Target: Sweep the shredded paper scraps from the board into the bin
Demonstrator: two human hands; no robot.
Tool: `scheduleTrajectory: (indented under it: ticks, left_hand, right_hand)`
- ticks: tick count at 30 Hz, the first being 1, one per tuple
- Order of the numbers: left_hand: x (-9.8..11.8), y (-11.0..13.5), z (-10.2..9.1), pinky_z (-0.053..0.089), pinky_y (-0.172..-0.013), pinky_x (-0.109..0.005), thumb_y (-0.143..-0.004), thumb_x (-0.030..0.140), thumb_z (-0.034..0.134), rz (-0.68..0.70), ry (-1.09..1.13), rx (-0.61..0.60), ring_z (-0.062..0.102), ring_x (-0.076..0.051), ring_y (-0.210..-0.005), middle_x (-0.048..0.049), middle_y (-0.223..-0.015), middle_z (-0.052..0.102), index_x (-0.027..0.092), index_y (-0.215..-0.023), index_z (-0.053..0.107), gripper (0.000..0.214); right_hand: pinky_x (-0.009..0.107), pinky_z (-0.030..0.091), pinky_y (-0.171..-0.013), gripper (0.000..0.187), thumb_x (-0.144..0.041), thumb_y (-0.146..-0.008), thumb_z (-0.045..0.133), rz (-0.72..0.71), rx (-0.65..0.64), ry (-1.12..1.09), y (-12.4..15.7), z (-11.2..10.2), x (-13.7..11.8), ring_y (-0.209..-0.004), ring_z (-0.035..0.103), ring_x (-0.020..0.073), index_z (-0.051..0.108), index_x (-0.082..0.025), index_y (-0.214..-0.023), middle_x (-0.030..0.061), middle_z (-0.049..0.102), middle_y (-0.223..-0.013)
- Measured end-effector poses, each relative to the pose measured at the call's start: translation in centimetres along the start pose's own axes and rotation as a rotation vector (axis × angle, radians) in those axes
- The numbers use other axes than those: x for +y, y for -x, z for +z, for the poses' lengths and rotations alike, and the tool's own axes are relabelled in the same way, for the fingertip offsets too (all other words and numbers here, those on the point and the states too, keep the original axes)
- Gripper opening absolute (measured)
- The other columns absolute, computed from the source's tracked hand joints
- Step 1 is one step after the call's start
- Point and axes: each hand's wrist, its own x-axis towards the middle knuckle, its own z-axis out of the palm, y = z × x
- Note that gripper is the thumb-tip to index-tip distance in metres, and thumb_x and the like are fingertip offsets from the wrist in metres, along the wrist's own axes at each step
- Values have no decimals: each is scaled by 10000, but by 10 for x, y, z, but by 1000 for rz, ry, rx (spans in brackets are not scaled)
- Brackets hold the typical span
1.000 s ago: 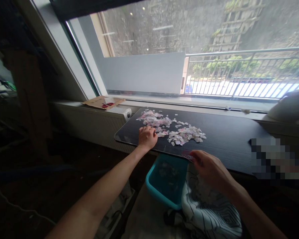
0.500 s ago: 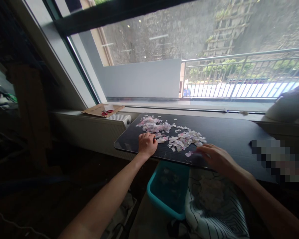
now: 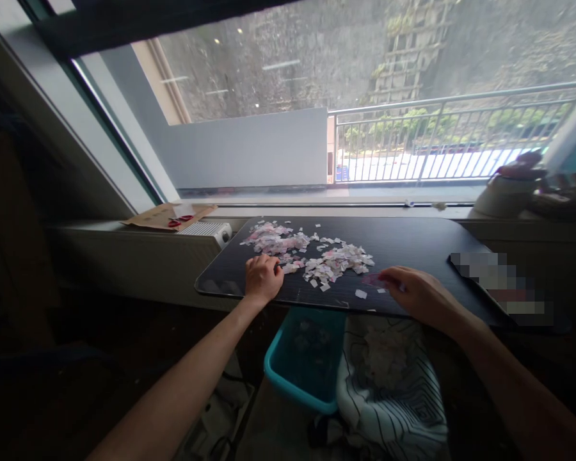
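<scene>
My left hand [image 3: 263,278] rests curled in a loose fist beside the paper scraps [image 3: 333,261] on the black tabletop [image 3: 413,246]. My right hand [image 3: 420,296] touches a pink scrap [image 3: 373,280]; I cannot tell whether it grips it

Head camera looks down across the desk [image 3: 413,240].

Looks like home room: dark surface [image 3: 403,246] pushed against big window [image 3: 288,96], balcony railing [image 3: 451,137] outside, radiator [image 3: 206,229] below sill, pot [image 3: 506,192] on ledge.
</scene>
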Motion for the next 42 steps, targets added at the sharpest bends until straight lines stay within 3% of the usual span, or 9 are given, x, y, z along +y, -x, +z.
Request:
scheduleTrajectory:
  ticks: [3, 6, 11, 17, 20, 25, 31, 36, 42]
  left_hand:
    - [0, 0, 1, 378, -879, -399, -787, 214, 519, -7, 1, -2, 562, -261, -908, -70, -895, 645, 223, -846, 648, 142]
    - [0, 0, 1, 376, -883, -396, -787, 215, 520, -4, -2, 1, 563, -260, -910, -70, -894, 645, 217, -852, 650, 145]
    - [-1, 0, 1, 374, -880, -396, -787, 206, 518, 6, -4, 6, 564, -259, -906, -70, -894, 647, 211, -852, 651, 148]
    - [-1, 0, 1, 368, -880, -385, -793, 214, 521, 5, -8, 4, 563, -256, -909, -68, -898, 646, 208, -867, 656, 155]
    - [0, 0, 1, 370, -873, -386, -790, 213, 522, 2, -11, 1, 563, -260, -905, -71, -890, 645, 204, -867, 659, 158]
    - [0, -1, 1, 372, -867, -387, -788, 213, 524, 4, -16, 1, 564, -258, -902, -73, -889, 645, 198, -869, 665, 163]
    - [0, 0, 1, 374, -861, -386, -785, 207, 528, 13, -17, 10, 567, -257, -891, -70, -883, 648, 197, -862, 664, 157]
    - [-1, 0, 2, 370, -872, -386, -788, 211, 526, 6, -13, 8, 563, -257, -904, -69, -890, 646, 200, -872, 663, 161]
    - [0, -1, 2, 371, -867, -384, -786, 208, 524, 7, -14, 3, 564, -258, -901, -72, -895, 646, 195, -872, 663, 164]
  right_hand:
    - [253, 428, -607, 234, -228, -811, 463, 59, -46, 12, 4, -2, -1, -687, 630, 168, 676, -210, -907, 31, 714, -822]
    - [257, 426, -606, 241, -238, -799, 468, 130, -2, 19, 5, -2, -5, -678, 634, 173, 673, -204, -923, 32, 713, -797]
    - [245, 422, -567, 275, -236, -785, 462, 127, -39, -48, 5, 0, -7, -613, 626, 158, 676, -208, -956, 16, 707, -734]
    - [280, 437, -613, 306, -260, -804, 463, 251, 87, 60, 10, -2, 7, -695, 651, 196, 667, -220, -1028, 39, 713, -803]
    - [293, 439, -615, 292, -273, -818, 452, 295, 60, 47, 20, 0, 12, -710, 651, 207, 657, -213, -1017, 48, 709, -806]
    - [259, 459, -663, 247, -297, -837, 470, 160, -78, -206, 21, 9, 1, -730, 641, 166, 642, -208, -990, 30, 709, -853]
    - [278, 458, -681, 261, -263, -865, 438, 64, -97, -145, 1, 9, -5, -801, 632, 187, 647, -200, -1008, 56, 701, -956]
    - [287, 466, -753, 267, -257, -884, 430, -35, -158, -160, 19, 1, 4, -883, 620, 186, 638, -214, -1045, 51, 683, -1018]
    - [302, 463, -763, 267, -251, -909, 410, -60, -123, -135, 24, 1, -1, -890, 610, 188, 631, -201, -1051, 66, 668, -1014]
